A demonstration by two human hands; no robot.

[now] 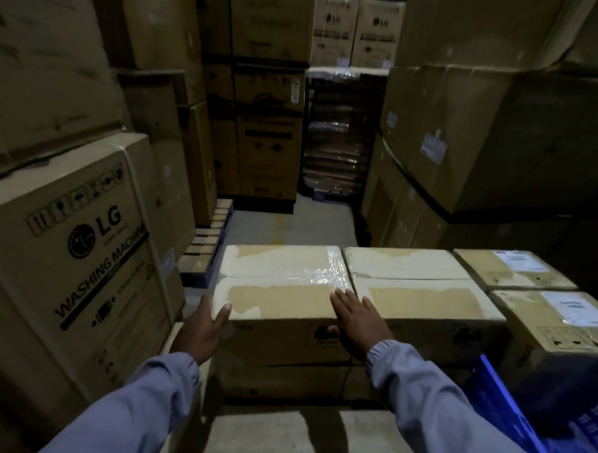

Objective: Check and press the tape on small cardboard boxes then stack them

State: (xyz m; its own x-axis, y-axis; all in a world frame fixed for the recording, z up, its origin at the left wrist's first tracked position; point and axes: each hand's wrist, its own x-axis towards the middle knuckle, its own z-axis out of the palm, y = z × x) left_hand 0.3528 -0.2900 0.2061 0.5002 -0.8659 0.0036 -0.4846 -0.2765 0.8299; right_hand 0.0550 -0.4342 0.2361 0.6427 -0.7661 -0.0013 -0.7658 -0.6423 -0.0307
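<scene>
A small cardboard box point(281, 294) with shiny clear tape across its top stands on another box in front of me. My left hand point(202, 328) is at its near left corner, thumb touching the top edge, fingers along the left side. My right hand point(355, 319) lies flat with straight fingers on the near right corner of the top, next to the taped seam. A second taped box point(421, 290) sits right beside it, touching.
Two labelled boxes point(515, 270) point(561, 316) stand further right. A tall washing machine carton point(73, 261) rises close on the left. Large stacked cartons wall both sides; a narrow concrete aisle point(311, 223) runs ahead. A blue object point(508, 417) lies at lower right.
</scene>
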